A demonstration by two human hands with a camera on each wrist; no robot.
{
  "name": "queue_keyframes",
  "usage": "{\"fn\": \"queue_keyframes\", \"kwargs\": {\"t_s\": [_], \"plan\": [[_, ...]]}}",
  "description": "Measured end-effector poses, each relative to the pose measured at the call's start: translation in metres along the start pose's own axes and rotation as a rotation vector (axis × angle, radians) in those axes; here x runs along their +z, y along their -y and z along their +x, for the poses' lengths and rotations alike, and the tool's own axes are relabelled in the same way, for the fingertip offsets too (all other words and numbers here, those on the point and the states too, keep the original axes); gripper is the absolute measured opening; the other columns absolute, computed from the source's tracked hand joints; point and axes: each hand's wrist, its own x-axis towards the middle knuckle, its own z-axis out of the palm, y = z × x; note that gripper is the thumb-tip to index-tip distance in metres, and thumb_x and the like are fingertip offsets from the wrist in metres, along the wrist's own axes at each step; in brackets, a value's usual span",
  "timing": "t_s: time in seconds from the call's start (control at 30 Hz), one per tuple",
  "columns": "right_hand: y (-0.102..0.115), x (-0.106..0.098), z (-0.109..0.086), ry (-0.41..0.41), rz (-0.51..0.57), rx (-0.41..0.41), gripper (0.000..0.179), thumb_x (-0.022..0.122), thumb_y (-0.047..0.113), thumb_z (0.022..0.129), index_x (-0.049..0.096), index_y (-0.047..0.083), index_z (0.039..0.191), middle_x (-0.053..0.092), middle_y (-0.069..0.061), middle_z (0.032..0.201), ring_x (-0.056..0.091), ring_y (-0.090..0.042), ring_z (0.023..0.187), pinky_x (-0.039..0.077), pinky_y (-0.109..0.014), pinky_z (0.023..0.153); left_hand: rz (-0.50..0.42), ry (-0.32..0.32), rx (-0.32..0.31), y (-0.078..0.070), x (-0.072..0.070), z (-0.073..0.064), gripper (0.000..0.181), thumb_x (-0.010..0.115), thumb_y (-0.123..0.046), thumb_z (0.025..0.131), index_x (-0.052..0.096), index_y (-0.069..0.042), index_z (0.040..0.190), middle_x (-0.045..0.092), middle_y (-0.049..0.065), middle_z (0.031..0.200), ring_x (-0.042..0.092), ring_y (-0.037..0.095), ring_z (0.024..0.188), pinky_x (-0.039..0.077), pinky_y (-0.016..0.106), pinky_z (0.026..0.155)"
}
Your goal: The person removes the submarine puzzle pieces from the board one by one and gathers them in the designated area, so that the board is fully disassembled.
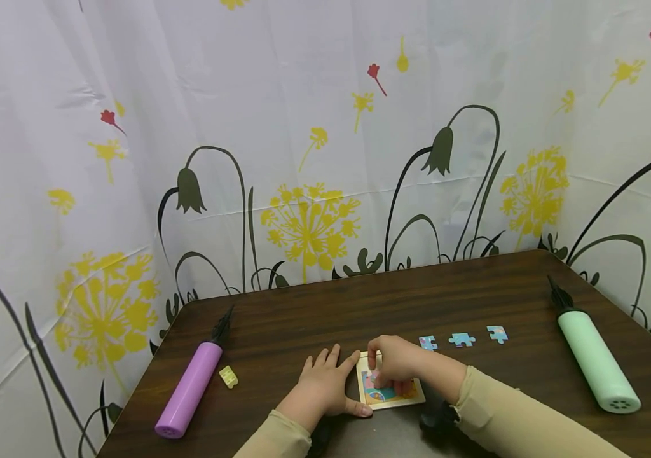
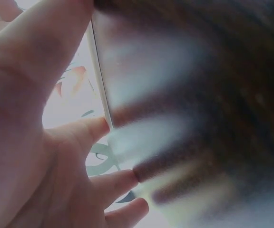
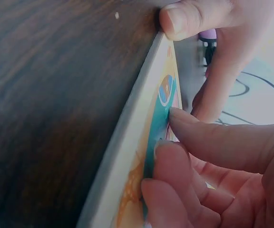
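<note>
A small light-wood jigsaw tray [image 1: 397,402] with a colourful picture lies at the table's near middle. My left hand [image 1: 323,381] is spread flat at its left side, with the thumb at the near left corner and the index finger by the far left corner. Over the tray, my right hand [image 1: 397,362] reaches down with bent fingers. Its thumb [image 3: 187,118] and fingertips touch the picture surface [image 3: 157,126] in the right wrist view; I cannot tell whether they pinch a piece. Three loose blue jigsaw pieces, including a middle one [image 1: 462,340], lie beyond the right hand.
A purple hand pump [image 1: 191,389] lies on the left with a small yellow block [image 1: 228,376] beside it. A mint-green hand pump [image 1: 597,359] lies at the right. The dark wooden table [image 1: 325,318] ends at a flower-printed curtain [image 1: 302,127].
</note>
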Motion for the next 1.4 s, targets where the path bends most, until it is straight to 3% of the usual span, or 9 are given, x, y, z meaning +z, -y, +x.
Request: {"fn": "queue_keyframes", "kwargs": {"t_s": [0.3, 0.57, 0.77, 1.07, 1.4], "plan": [[0.0, 0.001, 0.001, -0.002, 0.003, 0.005, 0.028, 0.081, 0.001, 0.079, 0.056, 0.011, 0.085, 0.06, -0.009, 0.059, 0.056, -0.015, 0.038, 0.049, -0.03, 0.037, -0.006, -0.003, 0.001, 0.001, 0.001, 0.001, 0.106, 0.074, -0.073, 0.067, 0.038, -0.024, 0.154, 0.031, 0.02, 0.156, 0.029, 0.042, 0.141, 0.022, 0.062, 0.11], [-0.006, -0.003, 0.002, 0.048, 0.106, -0.002, 0.014, 0.067, 0.005, 0.094, 0.057, 0.009, 0.085, 0.061, -0.011, 0.06, 0.055, -0.016, 0.039, 0.05, -0.03, 0.038, -0.011, -0.003, 0.003, 0.001, 0.001, 0.001, 0.106, 0.075, -0.073, 0.067, 0.038, -0.024, 0.154, 0.031, 0.02, 0.156, 0.029, 0.043, 0.141, 0.022, 0.063, 0.11], [-0.003, -0.012, 0.001, 0.08, 0.135, -0.035, 0.013, 0.064, 0.003, 0.096, 0.058, 0.006, 0.084, 0.061, -0.013, 0.059, 0.056, -0.017, 0.041, 0.052, -0.033, 0.04, -0.007, -0.002, 0.001, 0.001, 0.0, 0.001, 0.107, 0.074, -0.074, 0.066, 0.038, -0.024, 0.154, 0.03, 0.02, 0.156, 0.029, 0.043, 0.141, 0.022, 0.063, 0.11], [-0.006, -0.05, -0.013, 0.072, 0.13, -0.032, 0.012, 0.066, 0.003, 0.094, 0.061, 0.005, 0.083, 0.06, -0.009, 0.064, 0.053, -0.016, 0.042, 0.05, -0.029, 0.041, -0.019, 0.011, -0.001, 0.001, 0.003, 0.002, 0.108, 0.074, -0.074, 0.067, 0.037, -0.023, 0.154, 0.029, 0.02, 0.157, 0.028, 0.043, 0.142, 0.021, 0.063, 0.111], [-0.029, -0.091, -0.041, 0.107, -0.015, 0.092, 0.011, 0.064, -0.003, 0.09, 0.061, 0.003, 0.08, 0.058, -0.01, 0.06, 0.053, -0.017, 0.042, 0.047, -0.027, 0.04, 0.004, 0.001, 0.001, 0.001, 0.002, 0.003, 0.107, 0.075, -0.073, 0.067, 0.037, -0.024, 0.154, 0.03, 0.019, 0.156, 0.029, 0.042, 0.141, 0.023, 0.062, 0.11]]}}
